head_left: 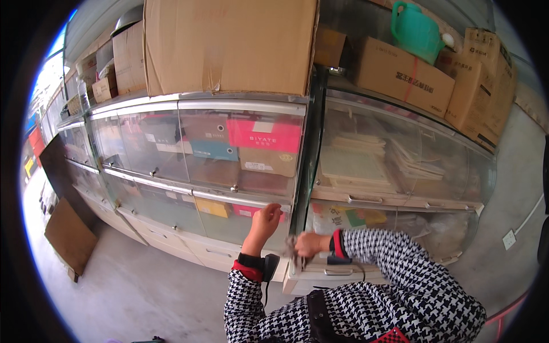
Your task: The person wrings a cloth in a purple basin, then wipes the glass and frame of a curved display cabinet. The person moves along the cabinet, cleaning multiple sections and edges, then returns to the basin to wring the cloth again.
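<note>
My left hand (264, 226) is raised at the right end of the lower metal rail (234, 199) of the left glass-fronted cabinet, fingers curled; whatever is between them, if anything, is too small to tell. My right hand (310, 244), lower and to the right, is closed on a greyish crumpled cloth (293, 251), blurred, beside the gap between the two cabinets. Behind glass on the left are colored boxes (262, 134); the right cabinet holds stacked papers (354, 163) and, lower down, bagged things (409, 223).
Cardboard boxes (229, 46) and a green watering can (414, 31) stand atop the cabinets. Cardboard sheets (68, 234) lean at the left above grey floor (137, 286). A socket (509, 239) is on the right wall, and a red tube (500, 317) shows at lower right.
</note>
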`<action>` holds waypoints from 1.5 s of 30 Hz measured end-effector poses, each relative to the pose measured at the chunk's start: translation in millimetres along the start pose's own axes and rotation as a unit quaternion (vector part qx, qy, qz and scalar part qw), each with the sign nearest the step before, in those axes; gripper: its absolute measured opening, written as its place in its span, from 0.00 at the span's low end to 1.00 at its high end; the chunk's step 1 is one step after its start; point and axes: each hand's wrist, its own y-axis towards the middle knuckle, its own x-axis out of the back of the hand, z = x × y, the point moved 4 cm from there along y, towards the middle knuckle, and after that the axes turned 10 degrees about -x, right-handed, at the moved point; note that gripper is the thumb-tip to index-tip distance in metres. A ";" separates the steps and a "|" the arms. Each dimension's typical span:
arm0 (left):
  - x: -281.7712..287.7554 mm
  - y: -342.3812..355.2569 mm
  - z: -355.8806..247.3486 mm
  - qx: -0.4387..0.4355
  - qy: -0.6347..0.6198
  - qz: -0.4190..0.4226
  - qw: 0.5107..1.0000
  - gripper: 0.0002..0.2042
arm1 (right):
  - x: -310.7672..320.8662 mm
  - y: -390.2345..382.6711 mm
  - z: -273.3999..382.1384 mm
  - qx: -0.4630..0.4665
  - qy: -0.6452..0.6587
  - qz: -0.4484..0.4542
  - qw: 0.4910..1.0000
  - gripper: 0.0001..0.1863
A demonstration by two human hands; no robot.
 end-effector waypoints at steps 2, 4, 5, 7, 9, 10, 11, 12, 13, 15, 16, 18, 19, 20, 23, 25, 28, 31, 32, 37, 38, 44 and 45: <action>5.5 0.5 -1.7 0.001 0.014 0.001 1.000 0.10 | -18.7 -6.7 9.8 -0.092 0.273 0.019 0.957 0.14; 9.6 3.5 -3.6 0.014 0.012 0.012 1.000 0.10 | -3.4 -18.9 6.7 -0.074 0.362 -0.150 0.917 0.15; 10.0 6.7 -4.9 0.018 0.005 0.019 1.000 0.10 | -5.4 -17.7 -9.8 -0.185 0.267 0.016 0.946 0.17; 10.3 14.1 -7.5 0.017 0.007 0.019 1.000 0.10 | 25.0 -38.3 -34.0 -0.252 0.570 -0.080 0.778 0.18; 6.0 23.3 -9.9 0.046 -0.016 0.029 0.998 0.11 | 74.1 -48.3 -62.2 -0.266 0.644 -0.171 0.697 0.15; 3.4 28.9 -14.0 0.020 -0.011 0.025 0.999 0.12 | 102.8 -51.3 -74.4 -0.248 0.670 -0.260 0.649 0.15; -1.2 33.2 -20.2 -0.001 -0.017 0.020 1.000 0.12 | 135.0 -58.5 -84.6 -0.227 0.641 -0.324 0.658 0.16; -5.2 38.0 -25.2 -0.021 -0.023 0.015 0.999 0.13 | 167.8 -64.6 -93.9 -0.154 0.651 -0.377 0.641 0.18; -10.0 42.8 -30.1 -0.026 -0.033 0.014 0.999 0.14 | 190.3 -63.5 -98.4 -0.097 0.726 -0.411 0.543 0.20; -19.4 50.7 -39.1 -0.033 -0.053 0.011 0.998 0.15 | 245.1 -55.7 -110.3 0.043 0.700 -0.482 0.525 0.17; -23.3 53.4 -43.0 -0.037 -0.047 0.017 0.998 0.15 | 268.8 -47.5 -118.9 0.064 0.663 -0.528 0.526 0.15; -28.3 60.1 -48.4 -0.030 -0.036 0.027 0.999 0.16 | 296.8 -26.7 -136.5 0.095 0.688 -0.515 0.503 0.17; -27.9 63.1 -52.5 -0.053 -0.029 0.020 0.998 0.17 | 305.5 -17.2 -150.1 -0.036 0.615 -0.565 0.549 0.20; -27.6 66.3 -55.1 -0.058 -0.023 0.014 0.998 0.18 | 306.6 -9.1 -158.5 -0.153 0.536 -0.596 0.578 0.23; -17.0 71.2 -60.1 -0.046 -0.035 -0.024 0.998 0.22 | 273.6 19.4 -147.6 -0.104 0.547 -0.603 0.572 0.30; -9.6 76.1 -62.2 -0.022 -0.045 -0.045 0.998 0.26 | 243.9 20.4 -132.4 -0.069 0.472 -0.676 0.562 0.28; -5.6 86.8 -65.5 -0.018 -0.060 -0.046 0.997 0.27 | 191.2 23.0 -115.0 -0.096 0.450 -0.696 0.551 0.25; -14.0 94.7 -63.6 -0.023 -0.056 -0.020 0.998 0.29 | 136.0 26.8 -98.8 -0.150 0.477 -0.674 0.544 0.23; -18.4 95.6 -62.7 -0.032 -0.063 -0.012 0.997 0.29 | 120.3 26.6 -93.4 -0.163 0.485 -0.672 0.535 0.23; -31.0 87.2 -47.3 0.017 -0.049 -0.004 0.999 0.27 | 66.8 35.5 -80.7 -0.264 0.581 -0.594 0.490 0.23; -30.4 85.2 -47.4 0.002 -0.045 -0.002 0.999 0.27 | 59.3 38.0 -81.6 -0.317 0.619 -0.538 0.477 0.24; -17.0 73.4 -46.2 0.026 -0.043 0.010 0.999 0.27 | 113.5 29.6 -89.3 -0.241 0.599 -0.612 0.457 0.25; -14.8 73.1 -46.6 0.026 -0.038 0.016 0.999 0.28 | 134.4 27.5 -91.8 -0.209 0.580 -0.630 0.472 0.25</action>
